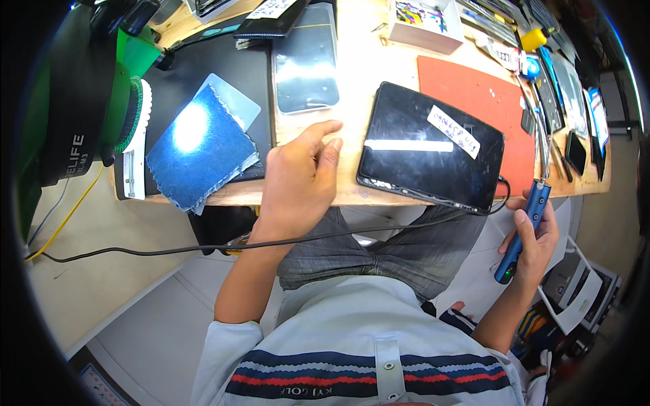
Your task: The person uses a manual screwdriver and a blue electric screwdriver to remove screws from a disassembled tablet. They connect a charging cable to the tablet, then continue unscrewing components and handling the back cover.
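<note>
A black tablet (433,145) with a white paper label lies face up near the wooden workbench's (362,64) front edge, one corner past the edge. My left hand (301,179) hovers open just left of the tablet, fingers pointing toward it, holding nothing. My right hand (535,240) is below the bench's right end and grips a blue pen-shaped electric tool (523,230), whose metal tip points up toward the bench. A black cable (203,249) runs across my lap toward the tablet's near right corner.
A piece of blue denim cloth (200,152) lies lit on a black mat (203,74) at left, beside a black and green microscope stand (81,101). A red mat (487,98), a white box (426,24) and several hand tools fill the back right.
</note>
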Available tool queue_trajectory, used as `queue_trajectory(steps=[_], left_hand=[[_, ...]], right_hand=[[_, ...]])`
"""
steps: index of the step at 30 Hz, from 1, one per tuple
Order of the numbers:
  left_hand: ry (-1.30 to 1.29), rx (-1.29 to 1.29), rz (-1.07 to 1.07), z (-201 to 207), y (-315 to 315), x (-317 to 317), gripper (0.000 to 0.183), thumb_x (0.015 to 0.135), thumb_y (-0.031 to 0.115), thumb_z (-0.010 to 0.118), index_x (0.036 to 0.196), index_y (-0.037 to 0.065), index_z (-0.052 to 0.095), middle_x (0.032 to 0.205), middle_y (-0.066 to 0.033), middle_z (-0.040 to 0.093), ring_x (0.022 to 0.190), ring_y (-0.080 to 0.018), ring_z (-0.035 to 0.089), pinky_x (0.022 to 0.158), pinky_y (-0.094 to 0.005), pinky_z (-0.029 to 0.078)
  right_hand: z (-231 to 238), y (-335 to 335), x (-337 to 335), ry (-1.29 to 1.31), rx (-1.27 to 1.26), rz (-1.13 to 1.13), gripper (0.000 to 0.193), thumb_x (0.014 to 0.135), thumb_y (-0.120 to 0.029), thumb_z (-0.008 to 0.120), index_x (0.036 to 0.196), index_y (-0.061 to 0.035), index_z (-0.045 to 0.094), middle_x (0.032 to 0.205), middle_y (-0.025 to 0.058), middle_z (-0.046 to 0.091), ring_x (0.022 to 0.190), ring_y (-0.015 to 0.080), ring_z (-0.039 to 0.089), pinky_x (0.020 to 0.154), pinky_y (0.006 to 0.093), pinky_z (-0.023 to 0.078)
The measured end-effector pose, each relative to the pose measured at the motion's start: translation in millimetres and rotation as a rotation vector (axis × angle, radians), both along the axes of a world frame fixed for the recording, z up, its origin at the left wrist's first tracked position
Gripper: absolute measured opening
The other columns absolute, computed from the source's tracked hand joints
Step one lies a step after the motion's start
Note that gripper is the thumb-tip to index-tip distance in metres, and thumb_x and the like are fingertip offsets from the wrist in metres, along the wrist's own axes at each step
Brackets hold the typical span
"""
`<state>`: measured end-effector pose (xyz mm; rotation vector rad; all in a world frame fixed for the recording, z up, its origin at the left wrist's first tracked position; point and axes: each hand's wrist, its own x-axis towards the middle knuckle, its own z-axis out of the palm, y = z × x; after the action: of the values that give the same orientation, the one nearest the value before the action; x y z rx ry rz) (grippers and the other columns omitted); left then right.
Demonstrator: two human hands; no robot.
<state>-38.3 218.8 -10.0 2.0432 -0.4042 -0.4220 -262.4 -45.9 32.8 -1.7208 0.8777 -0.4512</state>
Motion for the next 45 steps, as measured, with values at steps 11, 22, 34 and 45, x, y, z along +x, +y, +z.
queue_trajectory(steps=[11,22,34,45], left_hand=[[-0.072,-0.081,-0.176,12.4,-36.1,43.4,0.034,0.100,0.015,0.068,0.129,-0.003,0.068,0.061,-0.0108,0.052,0.055,-0.0158,0.043,0.057,-0.0370,0.039],[0.258,0.218,-0.504,37.7,-73.3,82.2,0.026,0.099,0.016,0.071,0.123,0.007,0.067,0.057,0.0002,0.052,0.043,-0.0088,0.045,0.042,-0.0316,0.035],[0.080,0.359,-0.536,45.7,-59.5,60.5,0.089,0.065,0.024,0.101,0.139,0.010,0.053,0.089,-0.0118,0.071,0.084,-0.0236,0.070,0.079,-0.0361,0.056],[-0.029,0.581,-0.436,44.2,-62.7,66.5,0.077,0.085,0.045,0.089,0.139,-0.003,0.063,0.118,-0.0188,0.072,0.110,-0.0294,0.066,0.102,-0.0416,0.050]], right_hand=[[-2.8,-14.6,40.9,0.040,0.060,0.030,0.044,0.096,-0.014,0.071,0.130,0.0097,0.057,0.127,0.0247,0.070,0.049,0.0110,0.059,0.039,0.0240,0.049],[-0.5,-15.2,33.7,-0.007,0.231,0.083,0.043,0.096,-0.012,0.073,0.129,0.0102,0.056,0.129,0.0227,0.069,0.054,0.0087,0.061,0.043,0.0232,0.053],[-1.7,-22.4,26.6,-0.012,0.417,0.066,0.053,0.092,-0.009,0.075,0.138,0.0077,0.055,0.140,0.0247,0.065,0.063,0.0084,0.064,0.052,0.0238,0.054],[-14.6,-24.2,27.1,0.051,0.405,0.212,0.054,0.101,-0.033,0.073,0.140,-0.0017,0.052,0.082,0.0031,0.057,0.053,0.0112,0.061,0.050,0.0278,0.051]])
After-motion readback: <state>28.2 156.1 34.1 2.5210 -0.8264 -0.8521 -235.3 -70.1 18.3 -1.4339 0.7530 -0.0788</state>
